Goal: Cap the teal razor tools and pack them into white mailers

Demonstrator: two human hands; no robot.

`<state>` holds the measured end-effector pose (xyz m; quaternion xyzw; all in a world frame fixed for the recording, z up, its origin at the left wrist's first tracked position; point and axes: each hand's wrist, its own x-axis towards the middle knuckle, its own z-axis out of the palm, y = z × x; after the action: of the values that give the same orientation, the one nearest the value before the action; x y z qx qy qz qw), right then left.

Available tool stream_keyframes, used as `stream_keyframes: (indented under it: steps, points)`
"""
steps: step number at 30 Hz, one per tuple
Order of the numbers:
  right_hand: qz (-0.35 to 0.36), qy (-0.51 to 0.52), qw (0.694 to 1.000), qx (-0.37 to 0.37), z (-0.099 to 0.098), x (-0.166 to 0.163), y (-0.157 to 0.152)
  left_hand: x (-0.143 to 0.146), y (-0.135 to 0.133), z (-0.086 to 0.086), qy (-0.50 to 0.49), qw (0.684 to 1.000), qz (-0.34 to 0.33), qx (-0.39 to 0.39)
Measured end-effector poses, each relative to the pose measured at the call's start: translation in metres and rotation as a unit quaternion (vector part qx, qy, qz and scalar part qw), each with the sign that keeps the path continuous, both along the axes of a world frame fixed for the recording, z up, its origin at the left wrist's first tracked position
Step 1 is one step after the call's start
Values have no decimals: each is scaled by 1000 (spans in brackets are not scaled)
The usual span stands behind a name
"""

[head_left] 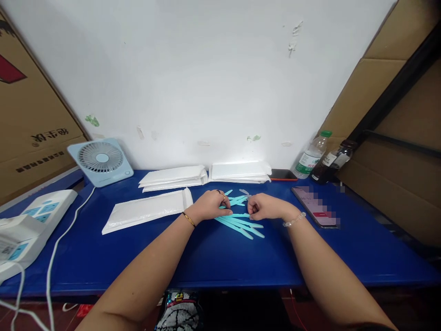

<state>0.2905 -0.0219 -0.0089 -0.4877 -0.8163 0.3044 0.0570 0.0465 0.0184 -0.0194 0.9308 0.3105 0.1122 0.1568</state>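
Observation:
Several light blue strips [245, 225] lie fanned out on the blue table [213, 257] in front of me. My left hand [211, 205], with a ring and a gold bracelet, rests on them with its fingers curled, pinching one strip. My right hand [264, 208], wearing a bead bracelet, pinches the same bunch of strips from the right side. The two hands are a few centimetres apart over the strips.
A white padded envelope [148, 210] lies left of the hands, with two stacks of them [174, 177] [240, 171] by the wall. A small fan [100, 161] and white device [31, 220] stand left. A phone [316, 207], another phone [282, 174] and two bottles [312, 156] [332, 163] are right.

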Motion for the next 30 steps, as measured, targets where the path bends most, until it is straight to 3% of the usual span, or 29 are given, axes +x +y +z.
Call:
stream_keyframes:
  steps: [4, 8, 16, 24, 27, 30]
  points:
    - [-14, 9, 1000, 25, -4, 3, 3, 3, -1, 0, 15, 1000, -17, -5]
    - [-31, 9, 997, 74, -5, 18, 9, 0, 3, 0, 18, 999, 19, 35]
    - [-34, 55, 995, 72, -3, 21, 10, 2, 6, 1, 16, 997, 23, 76]
    - [-142, 44, 986, 76, 4, 23, 9, -8, 12, -2, -1, 995, 86, 55]
    - [-119, 41, 988, 86, 8, 21, 5, -4, 5, 2, -12, 998, 45, 36]
    - [-54, 14, 998, 6, 12, 18, 0, 4, -3, 4, 8, 1000, -23, 11]
